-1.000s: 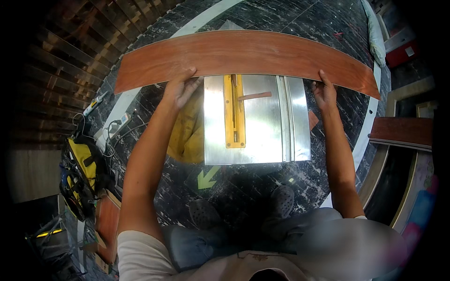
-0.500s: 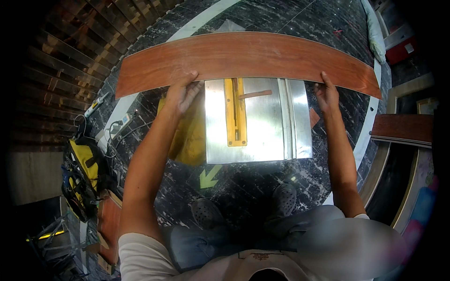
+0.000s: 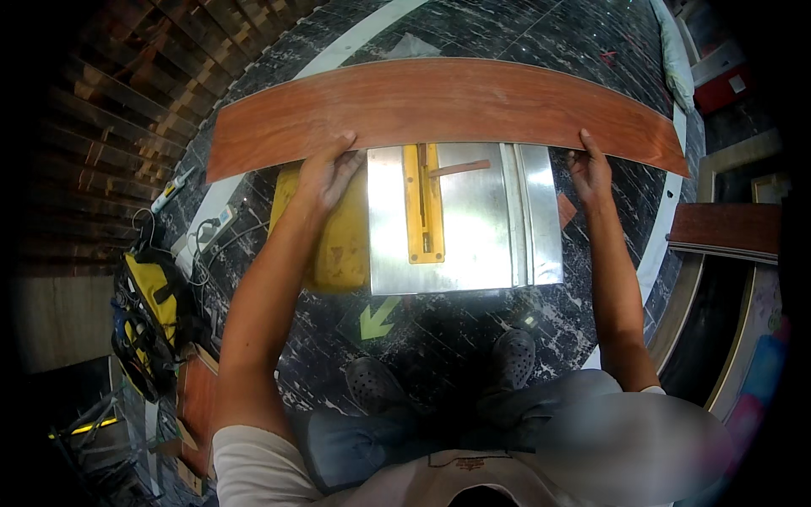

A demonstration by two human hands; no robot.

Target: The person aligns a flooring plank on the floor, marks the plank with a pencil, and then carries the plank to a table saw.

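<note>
A long reddish-brown floor plank [image 3: 448, 101] stretches crosswise over the far part of a table saw [image 3: 473, 220]. My left hand [image 3: 328, 169] grips the plank's near edge left of the saw, thumb on top and fingers underneath. Right of the saw, my right hand [image 3: 590, 169] holds the same edge in the same way. The saw has a shiny metal top and a yellow slotted insert [image 3: 425, 215]. A thin wood offcut [image 3: 459, 169] lies across the metal beside the insert. The plank hides the saw top's far edge.
Left of the saw sits its yellow body [image 3: 338, 245]. A black-and-yellow tool bag [image 3: 156, 313], a power strip [image 3: 215, 226] with cables and a caulking tube [image 3: 173, 190] lie at left. Stacked planks [image 3: 726, 228] are at right. My shoes [image 3: 514, 359] stand close in front.
The plank and both hands hold almost the same place. More of the saw's yellow body shows beside my left forearm.
</note>
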